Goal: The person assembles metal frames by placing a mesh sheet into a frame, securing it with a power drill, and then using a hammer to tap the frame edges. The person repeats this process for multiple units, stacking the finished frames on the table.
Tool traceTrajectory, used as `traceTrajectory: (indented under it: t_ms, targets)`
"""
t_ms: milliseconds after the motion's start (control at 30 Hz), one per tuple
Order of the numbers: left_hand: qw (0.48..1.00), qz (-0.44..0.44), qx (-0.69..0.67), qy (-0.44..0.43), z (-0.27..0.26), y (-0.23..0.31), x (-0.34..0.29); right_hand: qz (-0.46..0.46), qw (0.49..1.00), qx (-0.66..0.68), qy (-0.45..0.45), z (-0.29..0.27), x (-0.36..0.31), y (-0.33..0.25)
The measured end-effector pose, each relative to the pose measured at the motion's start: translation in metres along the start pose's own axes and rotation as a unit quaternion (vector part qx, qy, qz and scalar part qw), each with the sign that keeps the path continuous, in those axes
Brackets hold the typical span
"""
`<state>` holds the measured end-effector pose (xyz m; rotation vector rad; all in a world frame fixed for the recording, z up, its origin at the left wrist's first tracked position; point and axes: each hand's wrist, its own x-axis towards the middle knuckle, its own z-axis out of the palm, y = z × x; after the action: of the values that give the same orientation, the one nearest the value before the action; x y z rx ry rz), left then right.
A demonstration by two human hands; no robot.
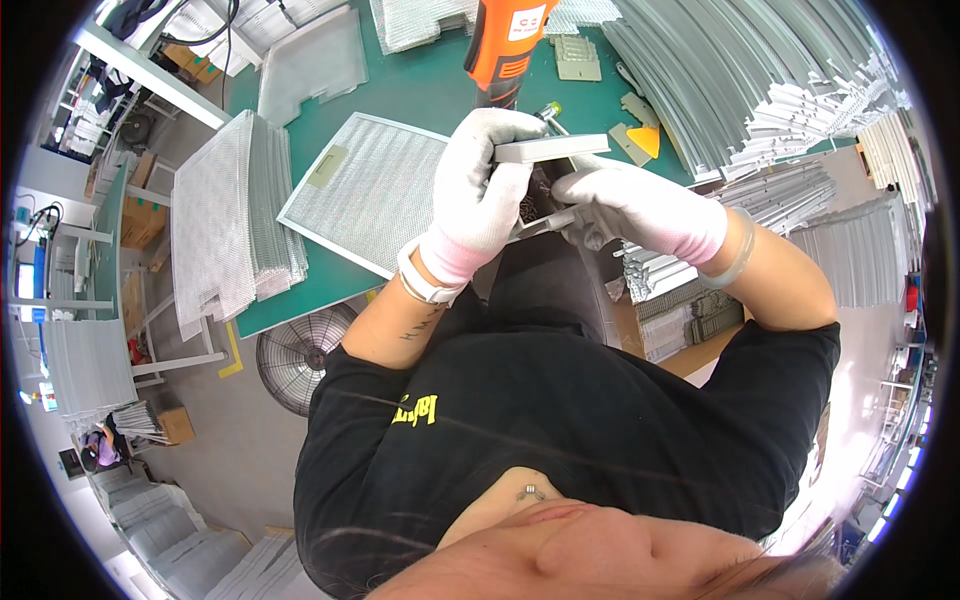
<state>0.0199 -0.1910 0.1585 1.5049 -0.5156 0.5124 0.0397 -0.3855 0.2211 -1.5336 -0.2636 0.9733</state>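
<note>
Both of my hands wear white work gloves. My left hand (pixel 480 190) has its fingers wrapped round a pale grey metal frame strip (pixel 550 149), whose long flat side faces up. My right hand (pixel 650 207) grips the strip's far right side, fingers curled in toward it. A lower part of the strip shows between the hands, close to my body. Left of my left hand, a framed mesh filter panel (pixel 375 185) lies on the green table (pixel 295 305). Just beyond the strip is a small hammer (pixel 552 112) with a yellow-green head.
An orange power tool (pixel 508 45) hangs upright beyond my hands. Mesh sheets (pixel 225 215) are stacked at the table's left edge. Long grey metal strips (pixel 710 80) lie in a pile at far right, near a yellow piece (pixel 646 140). A floor fan (pixel 300 358) stands below.
</note>
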Motion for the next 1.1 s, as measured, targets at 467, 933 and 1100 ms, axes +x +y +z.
traceTrajectory:
  t_ms: [467, 933, 1100]
  targets:
    - [0.999, 0.015, 0.03, 0.0, -0.001, -0.001, 0.001, 0.011, 1.0, 0.019, -0.005, -0.004, 0.002, 0.003]
    - [0.996, 0.048, 0.072, 0.006, -0.001, -0.002, 0.002, 0.019, 0.999, 0.044, 0.005, -0.002, 0.001, 0.001]
    - [0.995, 0.06, 0.083, 0.014, 0.001, -0.001, 0.001, -0.006, 0.998, -0.052, 0.04, 0.012, 0.001, -0.013]
